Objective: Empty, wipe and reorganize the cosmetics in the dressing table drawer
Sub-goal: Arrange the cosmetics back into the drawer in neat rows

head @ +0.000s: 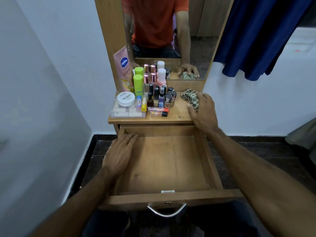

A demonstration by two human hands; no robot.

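Note:
The wooden drawer (171,161) is pulled out fully and holds nothing. My left hand (119,153) lies flat on the drawer's left wall, fingers straight and pointing to the back corner. My right hand (202,110) rests on a checked cloth (190,97) at the right of the tabletop (177,115), fingers curled over it. Several cosmetics stand packed on the tabletop's left: a white nail polish remover tub (126,99), a green bottle (138,84), small dark nail polish bottles (161,98), two orange-capped tubes (159,112) lying flat, and a clear palette case (127,112).
A pink Vaseline sachet (122,65) leans against the mirror frame. The mirror (171,31) behind reflects a person in an orange shirt. A blue curtain (259,36) hangs at the right. White walls flank the table. A metal handle (166,211) sticks out from the drawer front.

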